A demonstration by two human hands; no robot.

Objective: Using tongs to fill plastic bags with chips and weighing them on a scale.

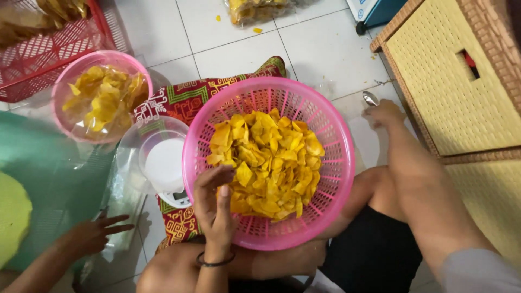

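Home floor: white tiles (320,49), patterned mat (184,97), wicker cabinet (456,92).

- Bright, even, diffuse light falls from above; colours are strong and nothing is lost to darkness.
- Shadows are soft and short: a faint one lies on the white floor tiles (320,49) under the rim of the pink basket (336,163).
- Mild glare sits on the glossy tiles and on the clear plastic bag (127,163).
- The centre is sharp; the chips (271,163) show crisp edges.
- Towards the left and lower edges the picture softens and stretches, wide-lens style.
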